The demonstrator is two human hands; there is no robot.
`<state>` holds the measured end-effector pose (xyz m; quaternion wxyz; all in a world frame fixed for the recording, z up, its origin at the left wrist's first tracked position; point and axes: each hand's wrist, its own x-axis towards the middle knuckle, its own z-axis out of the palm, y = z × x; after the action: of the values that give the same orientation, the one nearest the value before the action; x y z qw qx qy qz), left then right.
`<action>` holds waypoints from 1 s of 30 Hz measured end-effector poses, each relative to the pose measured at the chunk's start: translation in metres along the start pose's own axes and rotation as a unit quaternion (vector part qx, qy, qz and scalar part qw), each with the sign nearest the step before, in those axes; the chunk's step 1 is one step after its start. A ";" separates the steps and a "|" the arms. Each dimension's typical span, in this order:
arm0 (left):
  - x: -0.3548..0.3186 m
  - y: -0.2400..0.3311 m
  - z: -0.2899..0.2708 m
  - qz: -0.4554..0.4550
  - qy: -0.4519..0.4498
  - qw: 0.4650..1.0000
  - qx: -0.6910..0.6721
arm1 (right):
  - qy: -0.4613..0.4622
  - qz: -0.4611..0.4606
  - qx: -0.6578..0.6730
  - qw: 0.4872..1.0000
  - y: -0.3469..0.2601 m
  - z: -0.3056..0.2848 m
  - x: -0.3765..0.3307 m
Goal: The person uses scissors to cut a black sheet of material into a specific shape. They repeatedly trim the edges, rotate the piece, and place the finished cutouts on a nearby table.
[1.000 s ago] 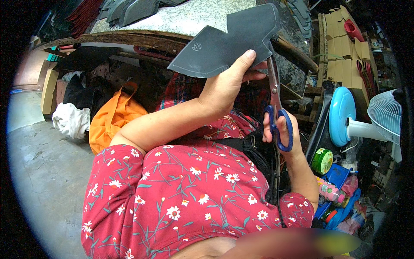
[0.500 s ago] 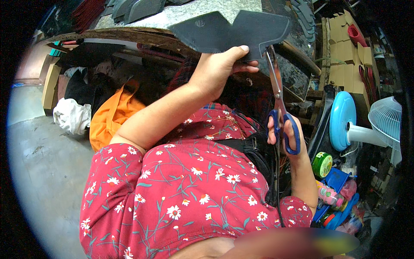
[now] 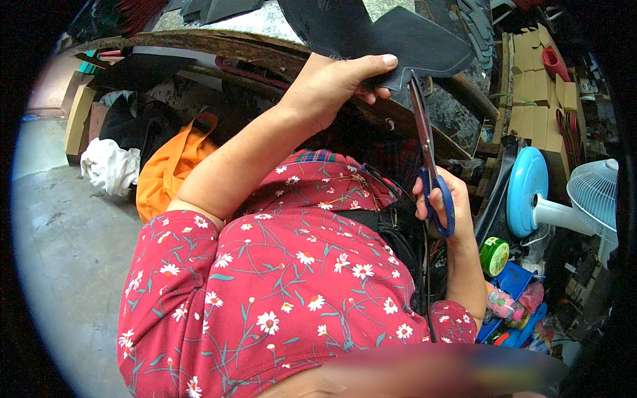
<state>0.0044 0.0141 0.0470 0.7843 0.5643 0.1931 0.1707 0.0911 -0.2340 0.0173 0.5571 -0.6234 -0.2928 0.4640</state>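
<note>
A flat black sheet piece (image 3: 418, 41) with a V-shaped notch is held up over the workbench edge by my left hand (image 3: 335, 83). My thumb lies on top of it and the fingers curl beneath. A pale line runs along its near right border. My right hand (image 3: 446, 199) grips a pair of scissors (image 3: 425, 126) by its dark blue handles, fingers through the loops. The long metal blades point away from me and look nearly closed. Their tips are at the sheet's near edge, just right of my left fingers; whether they touch it I cannot tell.
More black cut pieces (image 3: 222, 9) lie on the pale workbench (image 3: 279, 23), with several at its right (image 3: 472, 30). A blue and white fan (image 3: 529, 192) stands at the right, near cardboard boxes (image 3: 531, 99). An orange bag (image 3: 174, 166) and white cloth (image 3: 111, 166) rest at the left.
The black sheet has turned and tilted in my left hand, its right part swinging nearer. The scissor blades have drawn closer together, and my right hand has shifted slightly.
</note>
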 end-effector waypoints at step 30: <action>-0.014 0.022 0.000 0.037 -0.041 0.908 0.414 | 0.027 -0.012 -0.049 0.998 -0.010 0.002 -0.006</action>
<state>-0.0083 0.0140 0.0691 0.4804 0.8518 0.1927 0.0811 0.0886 -0.2361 0.0286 0.5394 -0.6584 -0.3074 0.4255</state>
